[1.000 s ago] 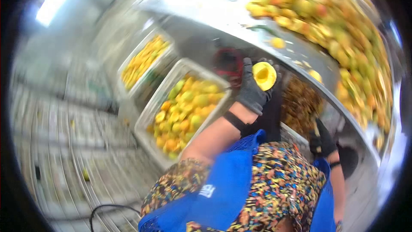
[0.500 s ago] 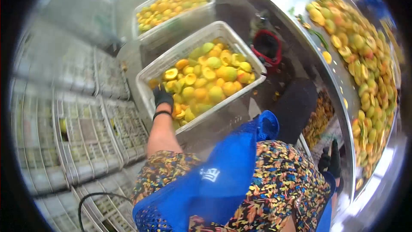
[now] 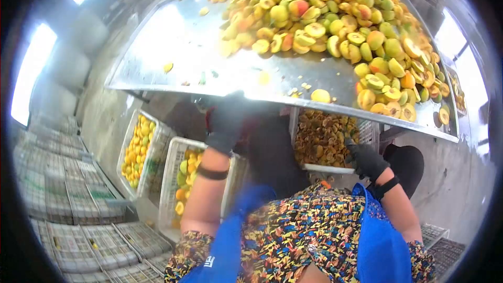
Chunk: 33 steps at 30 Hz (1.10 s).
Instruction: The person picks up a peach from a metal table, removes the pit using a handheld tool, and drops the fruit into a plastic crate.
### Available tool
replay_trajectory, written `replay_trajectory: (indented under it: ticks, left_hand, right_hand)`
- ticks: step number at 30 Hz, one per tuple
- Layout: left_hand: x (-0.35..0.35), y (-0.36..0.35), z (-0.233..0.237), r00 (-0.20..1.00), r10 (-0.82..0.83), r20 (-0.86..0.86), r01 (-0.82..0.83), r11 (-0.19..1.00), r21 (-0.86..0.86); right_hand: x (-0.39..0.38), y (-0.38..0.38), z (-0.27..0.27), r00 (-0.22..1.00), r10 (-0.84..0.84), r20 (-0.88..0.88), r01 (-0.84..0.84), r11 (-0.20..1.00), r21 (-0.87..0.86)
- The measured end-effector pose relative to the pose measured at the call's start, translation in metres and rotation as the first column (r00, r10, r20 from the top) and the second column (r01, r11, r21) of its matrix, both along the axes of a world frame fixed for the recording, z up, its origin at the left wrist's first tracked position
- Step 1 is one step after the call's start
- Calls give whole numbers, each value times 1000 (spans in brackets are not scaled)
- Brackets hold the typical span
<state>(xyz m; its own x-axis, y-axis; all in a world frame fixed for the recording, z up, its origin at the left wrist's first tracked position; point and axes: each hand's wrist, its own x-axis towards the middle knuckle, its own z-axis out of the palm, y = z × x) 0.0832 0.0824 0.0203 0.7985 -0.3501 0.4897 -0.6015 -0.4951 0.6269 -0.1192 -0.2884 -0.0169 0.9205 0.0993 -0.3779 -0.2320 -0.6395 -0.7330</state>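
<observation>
My left hand, in a dark glove, is smeared by motion at the near edge of the metal table. Its fingers do not show clearly. My right hand, also gloved, hovers over the right side of a crate of brown pits and scraps below the table edge. Its fingers are curled, and what they hold, if anything, I cannot make out. A large heap of halved yellow peaches covers the table's far and right parts. One peach half lies alone near the front edge.
Down to the left, a white crate of peach halves stands beside my left forearm, with another filled crate beyond it. Stacked wire-topped crates line the lower left. Small scraps lie on the table.
My left hand has left the peach crate and risen to the table edge. My view has swung up and right to the table. My right hand now appears over the scrap crate.
</observation>
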Motion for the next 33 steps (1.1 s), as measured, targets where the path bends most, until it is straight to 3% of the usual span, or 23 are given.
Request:
replay_trajectory:
  ticks: [1,2,3,5,6,8,10,11,13,16,19,21,23,25,26,27,28,29,30,33]
  left_hand:
    - [6,-47,26,995,-88,42,82,988,134]
    - [13,-82,31,975,-222,16,220,953,-206]
    - [20,-111,51,900,-396,-180,324,887,-330]
    - [56,-164,46,877,-370,-307,322,926,-197]
    - [66,-189,54,887,-222,-406,208,975,-80]
    - [108,-219,34,923,-49,-381,172,940,296]
    - [112,-241,40,917,154,-367,50,870,490]
    - [108,-244,37,933,169,-319,11,870,493]
    - [108,-244,35,962,137,-235,19,828,561]
    - [107,-200,43,885,-161,-437,376,800,467]
    - [70,-170,56,746,-116,-656,487,766,420]
    - [55,-153,54,812,-273,-516,535,703,469]
    - [57,-145,43,891,-320,-322,453,672,586]
    - [43,-130,62,887,-290,-358,392,884,255]
    - [44,-123,53,807,-415,-420,371,910,-185]
    - [8,-123,95,619,-539,-572,182,806,-563]
    - [-1,-117,101,428,-712,-556,109,652,-751]
    - [-11,-112,101,240,-855,-460,-12,471,-882]
    - [-31,-117,98,297,-857,-422,-115,406,-906]
    - [-78,-128,116,256,-931,-261,-415,138,-899]
  right_hand:
    - [0,10,9,991,-89,-98,100,988,117]
    - [-1,21,18,964,-175,-199,217,952,216]
    - [-2,30,29,925,-254,-282,330,906,265]
    - [-9,44,38,801,-375,-466,551,766,332]
    - [-14,48,44,877,-317,-361,446,816,368]
    - [-34,44,-12,985,-174,15,154,905,398]
    - [-38,52,-21,953,-58,296,-10,975,221]
    - [-38,56,-11,982,-162,94,127,944,305]
    - [-29,71,46,902,-274,-335,401,821,408]
    - [-17,75,47,862,-311,-400,447,839,310]
    - [-19,62,29,960,-194,-201,278,745,607]
    - [-10,59,49,965,-241,-104,258,802,539]
    - [-5,62,69,869,-327,-372,486,707,514]
    - [1,67,90,916,-327,-232,400,764,506]
    - [5,70,101,933,-326,-155,358,790,497]
    - [8,73,111,944,-319,-85,315,793,521]
    - [9,77,127,951,-308,-25,272,796,541]
    - [10,81,136,955,-293,34,224,796,562]
    - [12,85,149,959,-282,42,213,806,553]
    - [20,96,175,962,-257,95,174,841,512]
